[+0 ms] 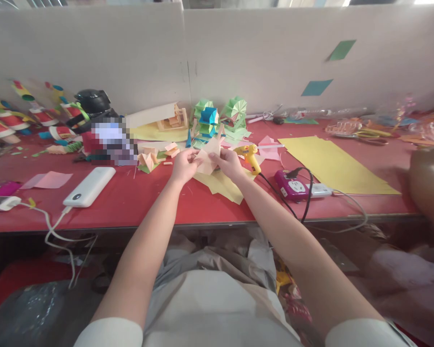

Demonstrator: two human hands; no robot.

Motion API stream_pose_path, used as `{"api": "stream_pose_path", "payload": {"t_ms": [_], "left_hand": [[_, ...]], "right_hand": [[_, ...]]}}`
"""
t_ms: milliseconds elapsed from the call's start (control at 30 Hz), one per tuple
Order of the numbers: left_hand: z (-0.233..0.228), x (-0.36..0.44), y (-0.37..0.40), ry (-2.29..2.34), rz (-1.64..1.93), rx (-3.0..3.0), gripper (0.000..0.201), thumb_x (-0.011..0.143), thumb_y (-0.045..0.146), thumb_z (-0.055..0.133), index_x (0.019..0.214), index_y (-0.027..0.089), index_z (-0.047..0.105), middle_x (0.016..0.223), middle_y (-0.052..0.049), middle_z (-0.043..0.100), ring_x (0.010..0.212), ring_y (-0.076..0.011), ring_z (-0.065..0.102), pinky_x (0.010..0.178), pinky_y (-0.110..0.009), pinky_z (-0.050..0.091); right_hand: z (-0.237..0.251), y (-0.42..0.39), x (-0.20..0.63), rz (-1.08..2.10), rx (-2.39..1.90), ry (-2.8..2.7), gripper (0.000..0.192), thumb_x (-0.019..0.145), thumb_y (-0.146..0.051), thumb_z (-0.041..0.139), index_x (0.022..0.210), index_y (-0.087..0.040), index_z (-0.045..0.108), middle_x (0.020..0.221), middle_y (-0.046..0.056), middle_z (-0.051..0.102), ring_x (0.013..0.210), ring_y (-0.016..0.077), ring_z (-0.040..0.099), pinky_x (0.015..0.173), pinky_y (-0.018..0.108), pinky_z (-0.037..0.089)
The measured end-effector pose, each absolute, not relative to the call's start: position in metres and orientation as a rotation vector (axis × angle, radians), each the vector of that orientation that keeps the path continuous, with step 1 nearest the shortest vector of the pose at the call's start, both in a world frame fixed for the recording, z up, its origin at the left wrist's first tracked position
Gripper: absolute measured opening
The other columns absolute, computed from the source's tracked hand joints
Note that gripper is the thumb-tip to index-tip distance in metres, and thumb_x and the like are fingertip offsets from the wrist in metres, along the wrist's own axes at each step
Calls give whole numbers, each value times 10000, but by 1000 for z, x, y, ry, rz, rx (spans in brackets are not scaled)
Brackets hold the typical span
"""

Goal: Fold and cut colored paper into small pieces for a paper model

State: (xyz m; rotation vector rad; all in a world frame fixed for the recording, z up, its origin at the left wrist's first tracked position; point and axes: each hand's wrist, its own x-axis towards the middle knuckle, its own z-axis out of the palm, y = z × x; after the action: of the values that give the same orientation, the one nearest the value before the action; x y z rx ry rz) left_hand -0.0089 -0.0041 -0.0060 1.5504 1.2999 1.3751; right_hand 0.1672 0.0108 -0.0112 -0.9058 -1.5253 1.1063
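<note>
Between my hands is a pale cream sheet of paper [210, 152], creased and partly folded, held above the red table. My left hand [185, 166] pinches its left edge with thumb and fingers. On the opposite side, my right hand [231, 163] grips the paper with the thumb on top. Beneath lie yellow paper pieces [226, 185]. Just right of my right hand rests a yellow hot glue gun [252, 156]. Folded peach paper shapes [149, 160] sit to the left. Behind the hands stand green folded-paper wheels [235, 110] and a blue-and-green paper piece [208, 118].
A purple power strip [292, 185] with cords sits right of centre, before a large yellow sheet [335, 164]. On the left are a white power bank [90, 187] and a black-lidded bottle [94, 101]. Another person's arm [428, 188] reaches in at the right edge.
</note>
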Motion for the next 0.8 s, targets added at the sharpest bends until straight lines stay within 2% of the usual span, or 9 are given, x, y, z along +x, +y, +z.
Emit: {"api": "stream_pose_path", "payload": {"t_ms": [233,467,800], "left_hand": [[-2,-8,-6,1292,1317,1537,233,700,223,726,918,149,763,834,-62,762,731,-199,671,705,-311,521],[1,-10,-7,1316,1352,1468,205,677,234,716,864,153,745,762,-40,718,697,-177,628,700,-294,494],[-2,-11,-5,1333,1375,1428,154,677,234,721,816,167,724,648,-9,671,628,-166,609,685,-292,503]], "right_hand": [[-9,10,167,1056,-944,-1544,504,726,-662,748,696,-202,546,648,6,588,614,137,537,546,266,433],[-4,7,171,1052,-968,-1656,478,737,-642,757,707,-204,570,667,21,607,677,161,573,562,270,456],[-6,9,171,974,-1013,-1635,591,719,-748,708,597,-214,487,572,4,542,560,128,505,526,276,418]]}}
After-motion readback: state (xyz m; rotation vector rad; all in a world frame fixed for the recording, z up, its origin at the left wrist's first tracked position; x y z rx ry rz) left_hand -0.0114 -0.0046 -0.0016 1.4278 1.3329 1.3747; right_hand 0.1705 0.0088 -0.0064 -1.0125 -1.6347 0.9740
